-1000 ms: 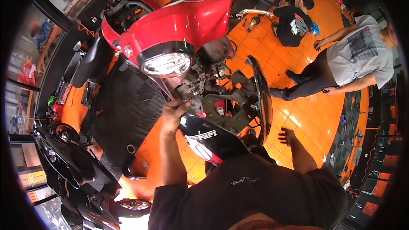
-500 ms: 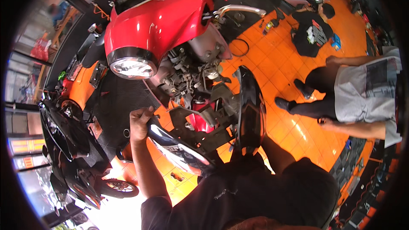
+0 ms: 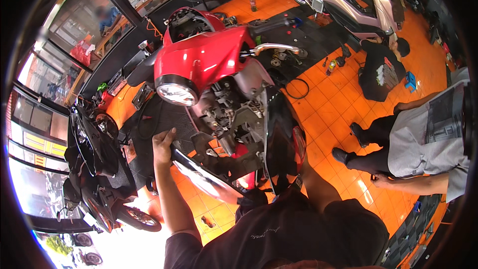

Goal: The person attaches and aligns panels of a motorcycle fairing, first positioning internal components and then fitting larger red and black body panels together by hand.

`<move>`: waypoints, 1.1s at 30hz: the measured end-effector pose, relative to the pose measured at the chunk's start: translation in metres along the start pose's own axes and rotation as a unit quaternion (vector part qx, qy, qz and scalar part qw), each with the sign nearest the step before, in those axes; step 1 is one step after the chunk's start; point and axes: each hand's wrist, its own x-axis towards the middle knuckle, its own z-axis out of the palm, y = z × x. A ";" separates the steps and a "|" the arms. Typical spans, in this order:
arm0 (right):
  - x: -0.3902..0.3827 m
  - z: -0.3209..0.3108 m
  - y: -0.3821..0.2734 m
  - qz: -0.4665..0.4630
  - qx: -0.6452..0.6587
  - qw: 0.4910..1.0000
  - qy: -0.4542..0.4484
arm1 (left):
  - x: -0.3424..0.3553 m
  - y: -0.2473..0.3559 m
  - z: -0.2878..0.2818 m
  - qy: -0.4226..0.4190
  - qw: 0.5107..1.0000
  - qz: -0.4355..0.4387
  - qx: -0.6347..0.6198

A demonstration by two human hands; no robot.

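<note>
A black fairing assembly (image 3: pixel 282 137) with a dark inner bracket spans the space in front of my body. My left hand (image 3: pixel 164 144) grips its pale, glossy left edge, thumb uppermost. My right forearm (image 3: pixel 318 189) reaches behind the assembly's right side, hiding my right hand. Beyond the assembly stands a red scooter (image 3: pixel 209 55) with a round headlight (image 3: pixel 177 92), a silver brake lever and exposed front mechanical parts.
Black motorcycles (image 3: pixel 94 169) stand at left. A person in grey (image 3: pixel 423 134) stands at right; another in black (image 3: pixel 378 69) crouches by a pale scooter (image 3: pixel 343 0). A bottle (image 3: pixel 331 67) and black ring (image 3: pixel 297 88) lie on orange tiles (image 3: pixel 323 114).
My left hand has moved leftward with the fairing. My right hand, open beside the assembly earlier, has moved behind it. The camera view has shifted, showing more of the far floor.
</note>
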 end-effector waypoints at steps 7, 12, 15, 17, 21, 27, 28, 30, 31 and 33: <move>0.035 0.021 -0.015 0.002 -0.060 0.998 0.031 | 0.077 -0.035 -0.007 -0.017 0.999 0.027 -0.030; 0.031 0.021 -0.021 0.000 -0.078 0.995 0.055 | 0.111 -0.070 0.017 -0.079 0.988 -0.030 -0.126; 0.026 0.019 -0.005 0.006 -0.066 0.996 0.058 | 0.119 -0.095 0.021 -0.123 0.984 0.008 -0.128; 0.025 0.014 0.007 0.008 -0.054 0.997 0.059 | 0.120 -0.106 0.023 -0.134 0.983 0.005 -0.122; 0.027 0.005 0.016 0.022 -0.037 0.997 0.060 | 0.119 -0.129 0.022 -0.125 0.985 -0.023 -0.113; 0.046 -0.025 -0.002 0.025 -0.111 0.985 0.128 | 0.107 -0.133 0.039 -0.049 0.985 -0.083 -0.145; 0.047 -0.023 -0.009 0.049 -0.151 0.969 0.191 | 0.103 -0.138 0.040 -0.037 0.987 -0.084 -0.132; 0.029 0.008 -0.022 0.048 -0.226 0.950 0.210 | 0.100 -0.144 0.042 -0.010 0.991 -0.077 -0.110; 0.027 0.008 -0.029 0.041 -0.255 0.943 0.209 | 0.098 -0.143 0.047 -0.007 0.990 -0.082 -0.118; 0.026 0.015 -0.048 0.014 -0.315 0.925 0.210 | 0.093 -0.124 0.066 -0.003 0.987 -0.087 -0.136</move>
